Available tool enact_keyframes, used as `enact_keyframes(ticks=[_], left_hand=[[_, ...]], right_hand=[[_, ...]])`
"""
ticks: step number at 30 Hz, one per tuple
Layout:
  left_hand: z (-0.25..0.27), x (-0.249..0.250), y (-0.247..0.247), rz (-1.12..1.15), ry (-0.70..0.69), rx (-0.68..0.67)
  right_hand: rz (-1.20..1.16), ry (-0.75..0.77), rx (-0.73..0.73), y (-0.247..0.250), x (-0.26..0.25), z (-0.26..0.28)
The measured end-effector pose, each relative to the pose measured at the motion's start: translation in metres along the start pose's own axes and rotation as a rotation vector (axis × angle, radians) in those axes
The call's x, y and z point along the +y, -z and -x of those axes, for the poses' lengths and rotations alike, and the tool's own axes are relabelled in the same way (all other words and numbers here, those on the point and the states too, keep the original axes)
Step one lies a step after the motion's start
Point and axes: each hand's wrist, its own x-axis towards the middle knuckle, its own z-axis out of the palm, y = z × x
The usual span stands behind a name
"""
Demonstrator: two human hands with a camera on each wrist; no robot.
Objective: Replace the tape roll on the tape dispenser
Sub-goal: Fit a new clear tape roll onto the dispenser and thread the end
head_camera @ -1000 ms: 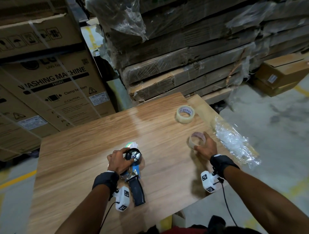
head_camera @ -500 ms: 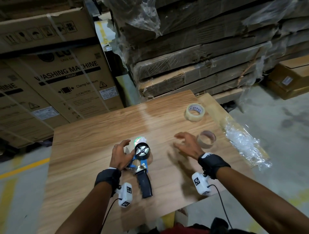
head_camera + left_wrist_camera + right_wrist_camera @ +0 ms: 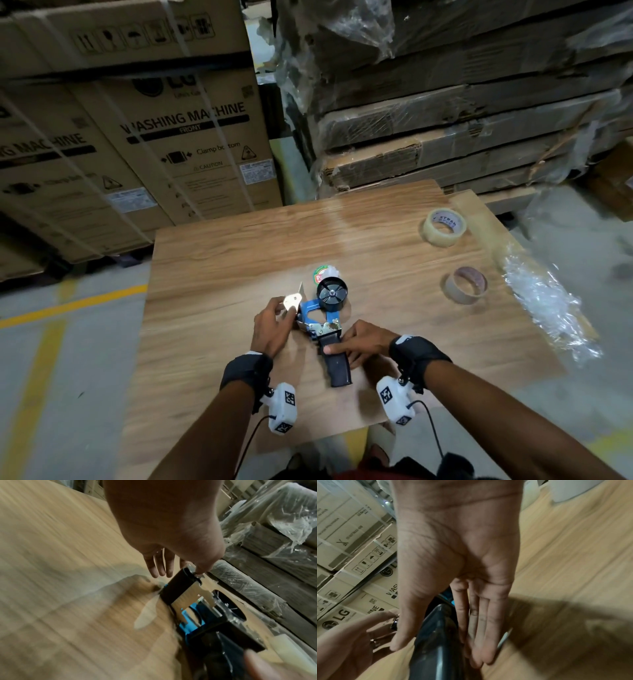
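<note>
Your wooden bench (image 3: 222,274) stands on a grey concrete floor (image 3: 68,394) with a yellow line (image 3: 68,305) at left. Washing-machine cartons (image 3: 191,144) fill the upper left and shrink-wrapped flat boxes (image 3: 462,120) the upper right.

A warehouse — strapped washing-machine cartons (image 3: 191,137) stacked at ten o'clock, shrink-wrapped flat packs (image 3: 445,120) at one o'clock — yellow floor line (image 3: 68,305) on concrete at nine.

Cardboard box (image 3: 191,137) behind table (image 3: 239,260) far-left corner: "LG", "WASHING MACHINE", "FRONT", "Clamp bottom", "CAUTION" w/ warning triangle. Box above (image 3: 144,34): handling pictograms. Tape roll (image 3: 444,226) nr far-right corner: "STRAN…" on core, rest unreadable. Green-red sticker (image 3: 320,274) mid-table: illegible.
</note>
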Motion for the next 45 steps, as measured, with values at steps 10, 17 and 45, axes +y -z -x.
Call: enact_keyframes(ticks=[10,17,45], left_hand=[[0.006,-0.007,0.008,0.110,-0.036,-0.081],[0.002,-0.010,0.018,0.192,-0.016,-0.170],[-0.018,0.117,0.038,1.081,0.220,-0.342]], right_hand=[[-0.677,0.026,-0.122,-0.045,-0.007,0.000],[-0.650,0.011,0.160,-0.059,-0.012,-0.005],[-0.743,0.338,0.375,-0.011,-0.121,0.058]])
